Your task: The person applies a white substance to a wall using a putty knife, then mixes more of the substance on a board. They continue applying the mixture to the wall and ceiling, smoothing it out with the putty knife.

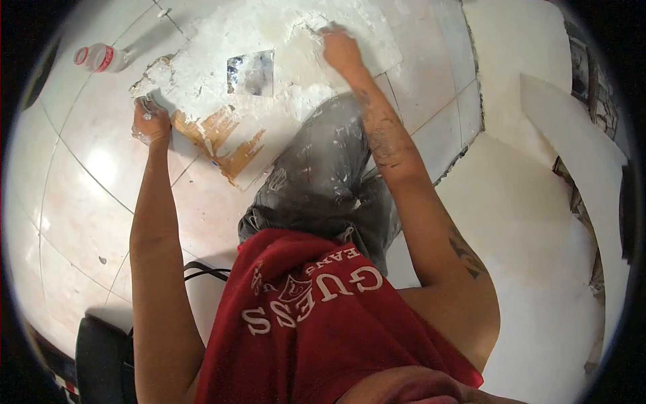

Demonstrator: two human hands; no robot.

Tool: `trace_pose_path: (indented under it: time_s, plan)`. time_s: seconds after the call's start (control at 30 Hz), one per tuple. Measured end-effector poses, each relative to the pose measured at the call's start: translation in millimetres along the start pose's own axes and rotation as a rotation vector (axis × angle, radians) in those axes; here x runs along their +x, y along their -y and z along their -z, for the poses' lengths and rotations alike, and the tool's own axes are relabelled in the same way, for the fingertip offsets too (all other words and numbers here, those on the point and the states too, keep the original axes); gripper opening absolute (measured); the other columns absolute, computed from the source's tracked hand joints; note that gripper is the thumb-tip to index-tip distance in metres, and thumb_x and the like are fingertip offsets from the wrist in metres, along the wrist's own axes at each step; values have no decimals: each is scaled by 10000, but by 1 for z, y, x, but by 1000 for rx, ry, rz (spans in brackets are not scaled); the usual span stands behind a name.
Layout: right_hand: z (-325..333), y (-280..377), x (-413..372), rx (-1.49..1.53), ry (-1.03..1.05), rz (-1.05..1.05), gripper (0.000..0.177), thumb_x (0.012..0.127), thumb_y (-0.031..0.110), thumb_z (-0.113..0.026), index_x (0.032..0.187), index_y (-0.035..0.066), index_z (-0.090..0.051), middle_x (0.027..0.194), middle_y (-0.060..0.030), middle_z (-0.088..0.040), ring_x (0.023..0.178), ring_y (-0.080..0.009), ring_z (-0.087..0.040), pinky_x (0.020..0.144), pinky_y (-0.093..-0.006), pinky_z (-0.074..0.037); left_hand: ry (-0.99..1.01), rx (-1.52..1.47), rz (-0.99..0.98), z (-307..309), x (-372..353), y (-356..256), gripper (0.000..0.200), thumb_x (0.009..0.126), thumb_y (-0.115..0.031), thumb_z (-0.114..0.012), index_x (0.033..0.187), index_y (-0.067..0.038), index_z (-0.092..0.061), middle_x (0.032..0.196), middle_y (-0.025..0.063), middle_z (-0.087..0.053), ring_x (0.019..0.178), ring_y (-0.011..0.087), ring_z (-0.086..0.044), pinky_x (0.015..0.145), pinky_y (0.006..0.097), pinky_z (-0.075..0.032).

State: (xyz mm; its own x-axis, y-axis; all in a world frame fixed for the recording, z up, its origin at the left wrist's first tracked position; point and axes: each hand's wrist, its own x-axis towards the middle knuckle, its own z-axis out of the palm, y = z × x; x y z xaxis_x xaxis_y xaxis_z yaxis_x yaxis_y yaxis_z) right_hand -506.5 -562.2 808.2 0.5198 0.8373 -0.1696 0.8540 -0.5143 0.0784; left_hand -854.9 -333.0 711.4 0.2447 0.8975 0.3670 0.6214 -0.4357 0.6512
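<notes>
A board smeared with white paste lies on the tiled floor, with bare brown patches at its near corner. My left hand is closed at the board's left edge, beside a lump of paste; what it holds is too small to make out. On the right, my right hand is closed low over the paste, its fingertips at a rough whitish spot. Whatever it grips is hidden. Between the hands lies a square shiny plate with dark and white marks.
A clear plastic bottle with red bands lies on the tiles at the upper left. Large pale panels with broken edges are on the right. A black object and a dark cable are at the lower left.
</notes>
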Motion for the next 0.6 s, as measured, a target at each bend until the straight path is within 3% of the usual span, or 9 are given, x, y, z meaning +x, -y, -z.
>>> trace_pose_path:
  time_s: [0.03, 0.1, 0.2, 0.3, 0.33, 0.4, 0.43, 0.47, 0.6]
  plan:
    - [-5, 10, -7, -24, 98, -11, 329, 787, 96, -429, 1080, 83, -579, 1147, -188, -533, 1056, -327, -513, 890, -413, -418, 80, -15, 35, 4, -1, -1, 278, 769, -121, -518, 990, 43, -554, 827, 232, -595, 757, 393, -572, 706, 402, -460]
    - [-3, 19, -20, 24, -119, 1, 316, 755, 77, -454, 1034, 66, -600, 1117, -194, -544, 1024, -321, -531, 885, -417, -420, 228, -53, 95, 12, 4, -5, 285, 775, -121, -503, 1000, 47, -550, 830, 232, -597, 761, 396, -573, 705, 400, -461]
    - [-1, -5, -15, 53, -287, 134, 281, 743, 64, -481, 984, 79, -623, 999, -185, -583, 924, -314, -577, 801, -429, -465, 173, -37, 98, 9, 4, -7, 222, 780, -126, -480, 922, 28, -554, 785, 220, -587, 723, 398, -561, 663, 413, -451]
    - [41, -4, -1, 152, -24, -71, 375, 702, 6, -479, 1050, 72, -603, 1078, -174, -577, 1080, -310, -497, 898, -404, -414, -72, -87, -78, -3, -1, 3, 145, 787, -133, -466, 811, -4, -529, 725, 205, -562, 674, 399, -539, 606, 434, -427]
    - [37, -6, 4, 103, -82, -65, 379, 700, 10, -480, 1053, 73, -601, 1076, -157, -583, 1088, -289, -495, 888, -401, -424, 11, -68, -26, 1, -1, 2, 144, 789, -135, -465, 805, -6, -528, 726, 206, -561, 673, 401, -537, 603, 437, -425]
    - [12, -4, 10, 61, -195, -48, 322, 725, 41, -474, 1014, 90, -609, 1000, -156, -592, 955, -298, -554, 799, -423, -460, 164, -34, 80, 12, 7, -11, 144, 794, -138, -462, 792, -9, -525, 729, 210, -558, 671, 406, -534, 598, 443, -423]
    - [-6, -3, 7, 39, -249, -45, 296, 738, 57, -471, 994, 98, -613, 961, -155, -597, 888, -302, -583, 755, -434, -479, 160, 2, 92, 16, 5, -18, 161, 799, -143, -462, 820, 0, -534, 748, 217, -566, 686, 409, -539, 610, 442, -430]
    - [-15, 0, 2, -54, -307, 88, 284, 747, 76, -468, 986, 104, -619, 970, -142, -602, 895, -297, -586, 771, -418, -480, 158, 34, 99, 20, 5, -25, 181, 804, -147, -461, 849, 9, -542, 768, 223, -573, 701, 411, -545, 623, 441, -437]
    - [3, -14, -4, 32, -225, 84, 301, 736, 72, -478, 999, 84, -624, 1013, -136, -602, 899, -286, -590, 790, -397, -478, 136, 18, 54, -1, 4, 7, 250, 819, -167, -462, 932, 36, -550, 823, 240, -587, 741, 418, -556, 666, 441, -451]
